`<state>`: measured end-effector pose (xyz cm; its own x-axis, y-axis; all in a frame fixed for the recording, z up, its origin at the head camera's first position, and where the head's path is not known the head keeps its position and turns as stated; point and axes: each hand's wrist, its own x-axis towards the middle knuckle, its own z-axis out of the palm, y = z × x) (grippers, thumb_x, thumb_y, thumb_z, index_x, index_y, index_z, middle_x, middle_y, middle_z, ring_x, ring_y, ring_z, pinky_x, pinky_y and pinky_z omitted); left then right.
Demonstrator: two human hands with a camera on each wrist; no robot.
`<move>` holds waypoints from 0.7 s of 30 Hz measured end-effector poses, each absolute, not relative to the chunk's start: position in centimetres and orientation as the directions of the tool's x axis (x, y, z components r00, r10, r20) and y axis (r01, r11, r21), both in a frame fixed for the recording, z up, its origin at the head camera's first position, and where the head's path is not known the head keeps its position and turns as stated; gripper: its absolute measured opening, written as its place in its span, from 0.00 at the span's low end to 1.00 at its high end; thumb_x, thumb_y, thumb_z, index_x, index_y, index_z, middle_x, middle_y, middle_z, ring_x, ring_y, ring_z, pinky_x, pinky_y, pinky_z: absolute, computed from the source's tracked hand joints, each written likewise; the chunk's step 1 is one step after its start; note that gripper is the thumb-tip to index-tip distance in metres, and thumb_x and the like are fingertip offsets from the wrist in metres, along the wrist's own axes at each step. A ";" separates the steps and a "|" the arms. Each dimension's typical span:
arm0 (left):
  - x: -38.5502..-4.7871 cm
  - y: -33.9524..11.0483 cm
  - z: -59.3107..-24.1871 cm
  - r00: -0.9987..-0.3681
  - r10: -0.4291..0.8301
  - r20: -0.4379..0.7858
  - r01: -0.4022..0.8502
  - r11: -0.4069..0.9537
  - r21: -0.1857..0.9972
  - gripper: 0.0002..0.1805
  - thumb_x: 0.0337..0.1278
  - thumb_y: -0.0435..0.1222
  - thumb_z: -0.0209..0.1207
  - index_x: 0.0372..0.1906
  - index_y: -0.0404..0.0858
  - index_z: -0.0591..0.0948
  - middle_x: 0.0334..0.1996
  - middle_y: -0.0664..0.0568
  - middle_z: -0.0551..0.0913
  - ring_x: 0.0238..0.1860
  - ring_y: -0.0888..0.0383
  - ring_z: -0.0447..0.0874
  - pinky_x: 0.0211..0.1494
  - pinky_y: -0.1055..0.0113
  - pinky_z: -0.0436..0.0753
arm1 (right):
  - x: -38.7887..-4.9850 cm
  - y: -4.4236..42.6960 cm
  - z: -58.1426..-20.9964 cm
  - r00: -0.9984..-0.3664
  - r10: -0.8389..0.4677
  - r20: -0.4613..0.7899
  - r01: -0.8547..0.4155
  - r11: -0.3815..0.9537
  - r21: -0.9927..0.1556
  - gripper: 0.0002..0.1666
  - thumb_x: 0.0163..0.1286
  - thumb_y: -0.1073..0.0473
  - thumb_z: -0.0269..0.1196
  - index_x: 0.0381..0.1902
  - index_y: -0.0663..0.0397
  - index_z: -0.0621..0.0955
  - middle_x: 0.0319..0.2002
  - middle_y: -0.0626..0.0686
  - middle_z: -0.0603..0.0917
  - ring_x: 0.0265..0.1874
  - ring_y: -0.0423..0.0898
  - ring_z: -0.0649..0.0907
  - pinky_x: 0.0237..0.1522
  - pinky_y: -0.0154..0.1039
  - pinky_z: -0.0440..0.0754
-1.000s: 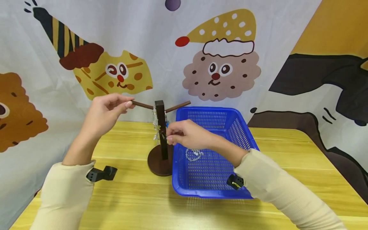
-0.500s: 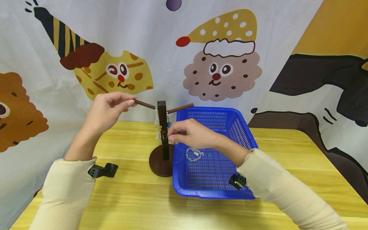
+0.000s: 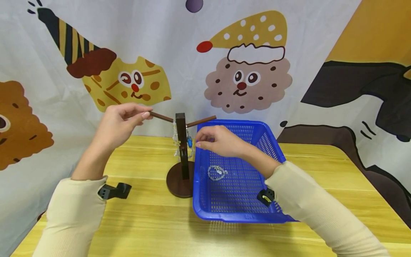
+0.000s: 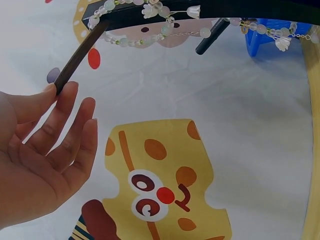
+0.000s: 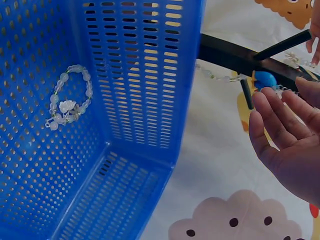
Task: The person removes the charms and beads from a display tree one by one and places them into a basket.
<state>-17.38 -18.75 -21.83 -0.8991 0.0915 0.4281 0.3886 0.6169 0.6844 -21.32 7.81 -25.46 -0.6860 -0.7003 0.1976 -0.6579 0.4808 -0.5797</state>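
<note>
A dark wooden jewelry stand [image 3: 184,167] with a round base stands left of the basket. My left hand [image 3: 120,123] pinches the tip of its left arm [image 4: 80,57] between thumb and index finger. Beaded bracelets [image 3: 176,139] with pale flower charms hang on that arm near the post. On the right arm [image 3: 202,121] hangs a bracelet with a blue charm [image 3: 190,142]. Just right of it is my right hand [image 3: 221,141], fingers loosely bent and holding nothing. In the right wrist view its fingertips lie close to the blue charm [image 5: 265,80]; contact is unclear.
A blue perforated plastic basket [image 3: 240,216] sits right of the stand, under my right forearm. One clear beaded bracelet [image 3: 216,172] with a white flower charm lies in it. Behind the wooden table [image 3: 144,221] hangs a cartoon-printed cloth [image 3: 186,78].
My right hand has moved up and to the right, away from the post, and the blue charm now shows. The stand shifted slightly right earlier; my left hand keeps its pinch on the arm.
</note>
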 end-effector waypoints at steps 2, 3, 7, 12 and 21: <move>-17.3 -18.8 -21.8 -0.901 0.091 0.425 0.385 0.620 0.683 0.14 0.61 0.39 0.55 0.45 0.35 0.82 0.38 0.42 0.83 0.32 0.70 0.78 0.34 0.77 0.76 | -21.5 7.8 -25.7 -0.695 -0.693 0.191 -0.653 0.498 -0.571 0.08 0.64 0.62 0.60 0.40 0.58 0.80 0.32 0.49 0.82 0.34 0.42 0.80 0.40 0.36 0.77; -17.3 -18.8 -21.8 -0.901 0.090 0.424 0.383 0.622 0.683 0.14 0.61 0.39 0.55 0.45 0.35 0.82 0.38 0.42 0.83 0.32 0.70 0.78 0.34 0.76 0.76 | -21.5 7.7 -25.8 -0.699 -0.690 0.187 -0.649 0.503 -0.570 0.10 0.63 0.62 0.60 0.42 0.59 0.80 0.33 0.50 0.82 0.35 0.43 0.80 0.41 0.36 0.77; -17.2 -18.8 -21.8 -0.902 0.090 0.423 0.382 0.624 0.682 0.14 0.61 0.39 0.54 0.45 0.35 0.82 0.39 0.42 0.83 0.32 0.69 0.78 0.34 0.76 0.75 | -21.8 7.5 -26.2 -0.699 -0.690 0.185 -0.652 0.510 -0.561 0.17 0.63 0.62 0.61 0.49 0.63 0.77 0.36 0.53 0.82 0.37 0.47 0.81 0.44 0.39 0.77; -17.2 -18.8 -21.8 -0.898 0.089 0.430 0.388 0.618 0.684 0.13 0.61 0.38 0.55 0.45 0.35 0.82 0.39 0.42 0.83 0.31 0.71 0.77 0.33 0.76 0.75 | -22.0 7.1 -26.7 -0.706 -0.689 0.166 -0.645 0.528 -0.552 0.21 0.63 0.61 0.60 0.54 0.61 0.75 0.37 0.52 0.82 0.38 0.47 0.81 0.42 0.40 0.77; -17.2 -18.8 -21.8 -0.897 0.086 0.434 0.389 0.620 0.681 0.13 0.61 0.38 0.55 0.45 0.35 0.82 0.39 0.42 0.83 0.31 0.71 0.77 0.33 0.77 0.75 | -21.9 6.5 -27.5 -0.708 -0.685 0.172 -0.645 0.527 -0.553 0.25 0.64 0.59 0.60 0.58 0.60 0.71 0.35 0.51 0.82 0.36 0.46 0.81 0.39 0.38 0.77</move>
